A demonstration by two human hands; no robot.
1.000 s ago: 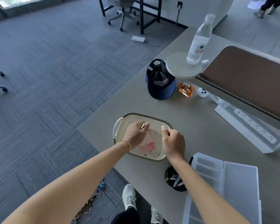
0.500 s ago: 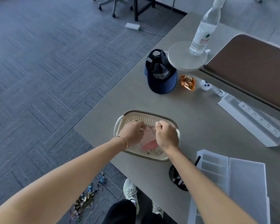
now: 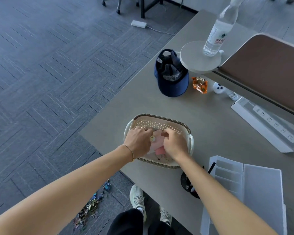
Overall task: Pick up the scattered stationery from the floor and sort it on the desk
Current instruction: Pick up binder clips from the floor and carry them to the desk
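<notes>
Both hands are down in the basket (image 3: 161, 118) at the desk's near corner. The left hand (image 3: 139, 139) has its fingers curled, pinching the top of a pale pink paper (image 3: 157, 139) with a small yellow charm (image 3: 152, 138) just at its thumb. The right hand (image 3: 174, 143) is curled too, fingertips tucked onto the same paper from the other side; a darker pink slip (image 3: 159, 151) pokes out beneath its wrist. What exactly each finger has under it I cannot tell.

These papers look feather-light and floppy. I'd guess they bend and slide rather than lift cleanly, so an edge or corner pinch suits them best, thumb under, finger over. Pressing flat would only push them around the smooth basket floor. A few tiny bits lie on that floor near the front rim (image 3: 163, 157), too small to name.

Beside the right forearm stands a black pen cup (image 3: 185, 181), and past it a white divided tray (image 3: 227, 168), likely where things get sorted.

Down on the carpet (image 3: 58, 82), next to the shoes (image 3: 137, 195), a heap of clips (image 3: 90, 209) is yet to be gathered. Small, hard, slippery metal, best scooped in a cupped palm.
</notes>
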